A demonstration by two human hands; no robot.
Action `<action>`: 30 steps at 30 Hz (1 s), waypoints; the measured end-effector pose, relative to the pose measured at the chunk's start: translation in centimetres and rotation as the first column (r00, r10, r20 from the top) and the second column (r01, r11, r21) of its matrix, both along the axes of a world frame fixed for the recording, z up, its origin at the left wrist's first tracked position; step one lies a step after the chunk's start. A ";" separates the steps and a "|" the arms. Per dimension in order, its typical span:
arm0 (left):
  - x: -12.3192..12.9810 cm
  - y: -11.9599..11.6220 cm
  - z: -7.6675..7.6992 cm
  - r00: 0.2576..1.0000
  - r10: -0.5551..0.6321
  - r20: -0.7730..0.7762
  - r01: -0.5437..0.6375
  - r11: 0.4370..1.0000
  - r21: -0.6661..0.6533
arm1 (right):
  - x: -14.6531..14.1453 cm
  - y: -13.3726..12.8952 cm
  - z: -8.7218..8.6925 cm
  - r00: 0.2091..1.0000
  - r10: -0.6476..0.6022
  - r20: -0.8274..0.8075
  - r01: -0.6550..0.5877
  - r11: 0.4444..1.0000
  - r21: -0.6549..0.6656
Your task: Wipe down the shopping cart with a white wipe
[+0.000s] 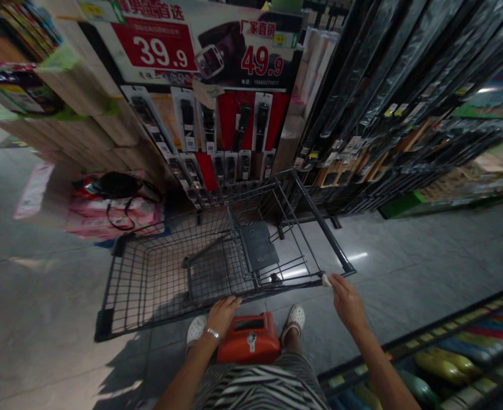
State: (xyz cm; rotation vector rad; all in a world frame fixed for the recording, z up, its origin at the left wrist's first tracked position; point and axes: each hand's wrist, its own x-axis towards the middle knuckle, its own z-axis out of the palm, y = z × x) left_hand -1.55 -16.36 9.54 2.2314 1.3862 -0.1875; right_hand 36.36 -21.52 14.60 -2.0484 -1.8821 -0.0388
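A grey wire shopping cart [166, 256] stands sideways in front of me, with a fold-up seat flap [258, 245] inside it. My left hand [225, 315], with a silver bracelet on the wrist, has its fingers curled over the cart's near rim. Close to the near end of the push handle [324, 222], my right hand [347, 302] pinches a small white scrap [327, 280], which looks like paper or tissue. The scrap is at the cart's rim; whether it touches is unclear. Between my feet sits an orange case [249, 341] with a handle.
Behind the cart is a display of packaged belts [209, 125] under a price sign [157, 51]. Long black-wrapped goods [362, 85] hang to its right. Pink packages with a black bag [119, 188] are at the left. A low shelf [426, 353] runs along the lower right.
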 end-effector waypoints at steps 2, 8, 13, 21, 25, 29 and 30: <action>-0.1 0.1 0.0 1.000 0.005 0.003 -0.005 1.000 0.003 | 0.1 0.2 0.1 0.999 -0.026 -0.038 0.027 1.000 0.016; -0.4 0.6 0.4 1.000 -0.013 0.004 0.013 1.000 0.004 | -0.9 0.4 0.4 0.983 -0.083 -0.166 0.095 0.993 0.065; -0.6 1.1 1.0 0.999 -0.031 -0.016 0.031 0.999 0.010 | 0.1 1.0 0.9 0.961 -0.168 -0.219 0.202 0.969 0.140; -0.9 2.1 2.0 0.996 -0.069 -0.063 0.069 0.998 0.007 | 1.4 2.3 1.7 0.908 -0.396 -0.133 0.413 0.900 0.138; -1.0 2.5 2.4 0.991 -0.094 -0.100 0.095 0.995 0.008 | -1.1 1.6 0.7 0.913 -0.360 -0.194 0.387 0.913 0.126; 0.3 2.3 2.8 0.980 -0.102 -0.168 0.112 0.992 0.051 | -3.9 0.9 -0.2 0.902 -0.313 -0.298 0.367 0.918 0.149; 1.0 2.1 2.8 0.978 -0.111 -0.175 0.124 0.990 0.068 | -4.4 0.8 -0.2 0.898 -0.303 -0.318 0.363 0.920 0.149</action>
